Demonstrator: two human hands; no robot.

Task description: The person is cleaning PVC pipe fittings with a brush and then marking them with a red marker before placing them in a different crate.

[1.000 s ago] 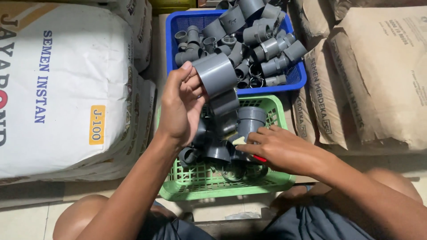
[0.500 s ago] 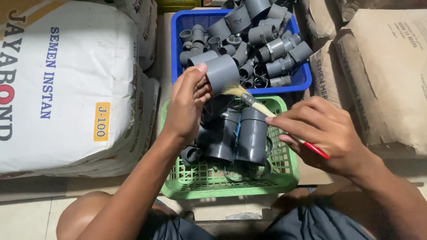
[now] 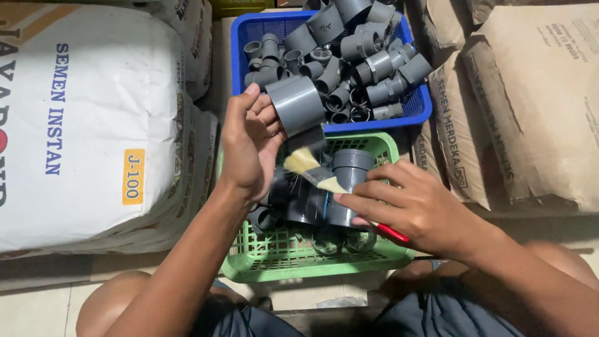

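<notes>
Left hand, centre of frame: fingers wrapped round a short grey plastic pipe coupling, gripped at its lower end, open mouth tilted toward upper centre. The coupling is held in the air, over the gap where the two baskets meet.

Right hand, right of centre: closed in a pinch on a small flat paintbrush with pale bristles and a red handle. Bristle tip sits just beside the left palm, below the coupling; I cannot tell whether it touches either. Only a stub of the red handle shows under the fingers.

Below both hands: green plastic mesh basket, holding several more grey fittings, some upright. Above it, touching or nearly so: blue plastic mesh basket, heaped with grey pipe fittings of mixed shapes.

Handling, judged: the coupling looks rigid, light, smooth-walled; probably slick if wet. Hollow and stiff, so it should take a firm squeeze. The outer wall near one end seems the sensible hold, leaving the other mouth free.

Surroundings: large white sack with printed lettering, left of frame; brown paper sacks, right of frame. Pale floor along the bottom edge.

Hard to make out: the basket bottoms are buried under parts, so no count is possible. The person's knees and dark shorts are cut off at the bottom edge. The inside of the held coupling is not visible.
</notes>
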